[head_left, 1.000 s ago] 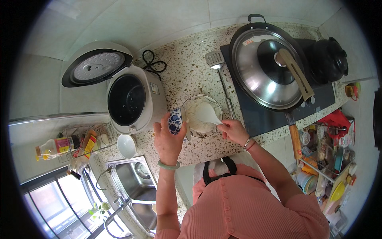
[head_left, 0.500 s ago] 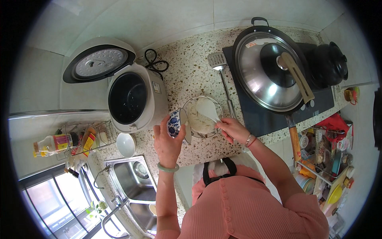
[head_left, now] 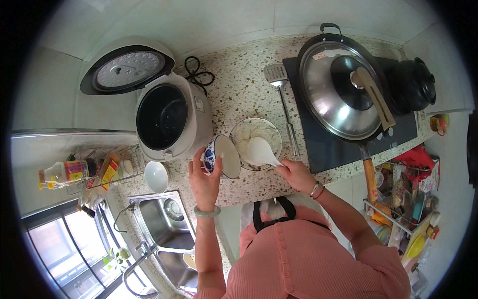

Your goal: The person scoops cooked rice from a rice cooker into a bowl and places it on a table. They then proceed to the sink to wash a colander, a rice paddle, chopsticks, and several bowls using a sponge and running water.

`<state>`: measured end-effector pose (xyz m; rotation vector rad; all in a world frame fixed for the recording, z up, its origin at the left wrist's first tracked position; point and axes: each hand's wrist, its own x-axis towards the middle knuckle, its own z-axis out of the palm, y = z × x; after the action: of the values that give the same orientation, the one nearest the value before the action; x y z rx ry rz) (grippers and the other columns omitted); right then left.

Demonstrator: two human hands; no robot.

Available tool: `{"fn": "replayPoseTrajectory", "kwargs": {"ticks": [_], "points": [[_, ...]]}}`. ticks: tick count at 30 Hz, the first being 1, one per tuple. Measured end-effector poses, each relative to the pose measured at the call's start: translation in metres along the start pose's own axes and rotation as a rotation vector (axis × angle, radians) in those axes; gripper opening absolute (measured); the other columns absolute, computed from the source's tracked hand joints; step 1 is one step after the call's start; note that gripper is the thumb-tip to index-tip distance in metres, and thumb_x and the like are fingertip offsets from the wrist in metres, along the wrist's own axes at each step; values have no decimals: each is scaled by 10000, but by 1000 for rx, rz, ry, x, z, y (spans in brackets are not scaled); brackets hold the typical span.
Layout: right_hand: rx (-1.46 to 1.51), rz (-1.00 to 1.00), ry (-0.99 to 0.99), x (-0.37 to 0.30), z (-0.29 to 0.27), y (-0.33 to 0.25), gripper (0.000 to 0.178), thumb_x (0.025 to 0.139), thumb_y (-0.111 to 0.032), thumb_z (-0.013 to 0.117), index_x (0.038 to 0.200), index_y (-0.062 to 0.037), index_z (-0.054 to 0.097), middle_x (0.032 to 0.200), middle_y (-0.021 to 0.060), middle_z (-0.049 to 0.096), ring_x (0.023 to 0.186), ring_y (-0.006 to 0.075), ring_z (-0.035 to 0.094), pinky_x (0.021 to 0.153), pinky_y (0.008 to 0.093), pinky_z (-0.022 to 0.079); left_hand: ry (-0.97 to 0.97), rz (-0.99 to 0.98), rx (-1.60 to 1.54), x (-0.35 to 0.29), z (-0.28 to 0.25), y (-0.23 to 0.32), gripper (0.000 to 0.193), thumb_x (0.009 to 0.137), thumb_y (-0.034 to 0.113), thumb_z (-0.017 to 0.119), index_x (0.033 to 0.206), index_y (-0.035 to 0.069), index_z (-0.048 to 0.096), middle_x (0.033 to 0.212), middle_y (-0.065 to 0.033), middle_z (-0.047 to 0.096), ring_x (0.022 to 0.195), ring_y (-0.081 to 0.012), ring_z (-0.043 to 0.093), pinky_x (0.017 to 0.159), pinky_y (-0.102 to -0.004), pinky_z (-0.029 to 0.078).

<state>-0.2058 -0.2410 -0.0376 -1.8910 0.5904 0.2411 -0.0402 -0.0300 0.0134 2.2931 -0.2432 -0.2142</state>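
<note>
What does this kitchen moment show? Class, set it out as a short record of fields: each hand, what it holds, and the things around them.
Left hand: holds a blue-and-white bowl, tilted toward the glass bowl
Right hand: grips a white rice paddle
Glass bowl: on the speckled counter, white rice inside, paddle head over it
Rice cooker: lid open, dark pot inside
Wok: on the cooktop, covered by a metal lid
Metal spatula: lying beside the glass bowl
Sink: lower left
</note>
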Motion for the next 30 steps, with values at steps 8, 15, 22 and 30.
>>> {"fn": "replayPoseTrajectory", "kwargs": {"ticks": [8,15,22,30], "points": [[-120,-123,110,4,6,-1,235,915,-237,580,850,-12,569,681,199,583,628,382,586,565,441,447,-7,-90,-107,-7,-2,-16,446,828,251,716,1225,88,593,827,-70,526,679,-168,508,652,-308,457],[-337,-183,40,-22,-17,12,225,914,-262,588,856,-45,574,679,177,597,632,363,604,548,439,450,-14,-225,-316,-16,-7,-26,416,872,214,683,1255,98,571,836,-29,532,678,-93,515,507,-238,494],[-271,-150,48,-15,-3,22,226,918,-277,581,878,-55,594,694,169,619,648,370,612,562,454,451,-74,-343,-621,-23,-17,-30,418,956,241,565,1336,84,489,982,-50,586,802,-106,605,572,-241,563],[-273,-7,68,6,-18,-28,306,947,-331,507,907,-38,586,769,198,632,750,414,609,655,490,464,-60,-400,-706,-35,-13,-41,519,997,347,468,1398,22,411,1214,-114,574,991,-183,626,679,-287,585]]}}
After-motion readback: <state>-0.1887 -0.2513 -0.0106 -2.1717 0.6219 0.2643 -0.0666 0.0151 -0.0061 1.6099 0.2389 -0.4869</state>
